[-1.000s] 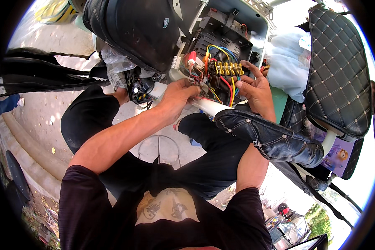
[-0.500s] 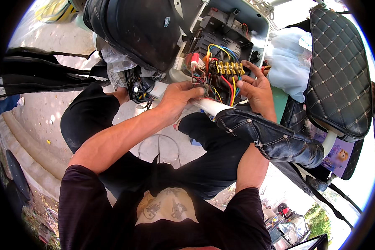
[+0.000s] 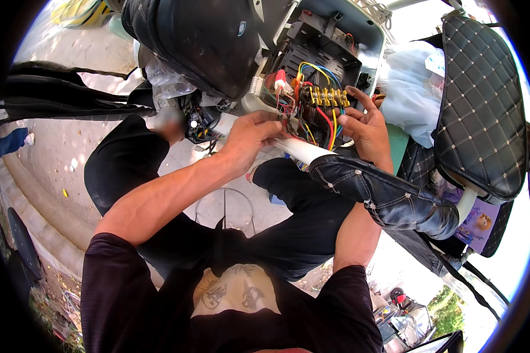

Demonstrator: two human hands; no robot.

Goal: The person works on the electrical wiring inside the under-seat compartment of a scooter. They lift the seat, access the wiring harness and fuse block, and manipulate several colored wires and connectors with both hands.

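Observation:
My left hand (image 3: 254, 139) is closed in a pinch, thumb and forefinger on thin wires (image 3: 285, 122) beside a white tube. A red-and-white connector (image 3: 282, 82) hangs just beyond it. My right hand (image 3: 368, 128) is at the right end of a brass terminal block (image 3: 328, 96). Its forefinger reaches past the block's end, while thumb and middle finger come together by the wires; what they pinch is too small to make out. Thick red and yellow wires (image 3: 333, 130) run down from the block over a black finned unit (image 3: 318, 122).
An open grey compartment (image 3: 366, 36) holds a black plastic tray. Left of it are a black padded seat (image 3: 188, 44) and a small cluster of electrical parts (image 3: 201, 125). A quilted black cushion (image 3: 483, 106), blue plastic bag (image 3: 415, 88) and padded armrest (image 3: 383, 191) lie to the right.
My left hand has drawn back slightly to the left from the wires. My right hand keeps its place at the terminal block. The whole view has shifted a little.

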